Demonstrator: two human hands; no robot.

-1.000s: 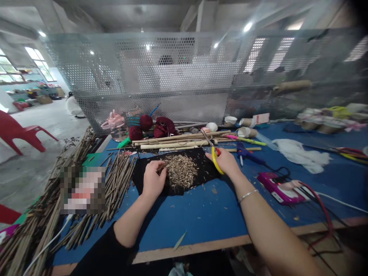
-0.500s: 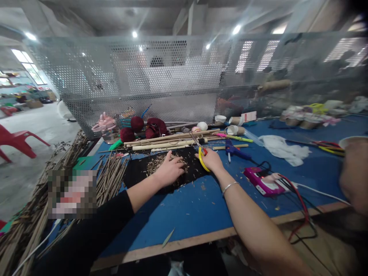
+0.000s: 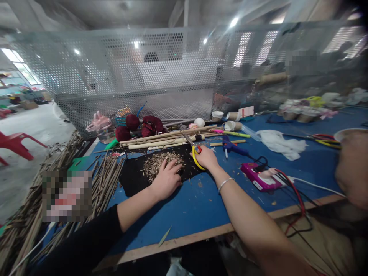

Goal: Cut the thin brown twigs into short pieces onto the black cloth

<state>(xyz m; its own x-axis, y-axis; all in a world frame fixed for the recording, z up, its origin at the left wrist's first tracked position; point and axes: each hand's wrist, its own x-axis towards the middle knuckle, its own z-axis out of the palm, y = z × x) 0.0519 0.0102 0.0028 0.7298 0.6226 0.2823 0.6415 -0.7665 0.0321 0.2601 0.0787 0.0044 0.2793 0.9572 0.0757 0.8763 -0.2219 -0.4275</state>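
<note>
My left hand (image 3: 167,179) rests palm down with fingers spread at the near side of a heap of small brown plant clippings (image 3: 155,164). The heap lies on a black cloth (image 3: 130,178) spread over the blue table. In my right hand (image 3: 207,158) is a pair of scissors (image 3: 198,161) with yellow and red handles. Their blades point away and to the left, over some pale sticks (image 3: 161,141). Loose bits are scattered on the cloth between my hands.
Cut brown stalks (image 3: 107,176) lie left of the cloth. Dark red yarn balls (image 3: 151,125) and a pink-lidded bottle (image 3: 100,126) stand behind. To the right are a blue glue gun (image 3: 234,146), a purple power strip (image 3: 261,178) with cables, and white plastic (image 3: 283,143). Another person's arm (image 3: 353,168) is at far right.
My left hand has drawn back toward me, showing more of the clippings heap. My right hand still holds the scissors. The view has shifted slightly.
</note>
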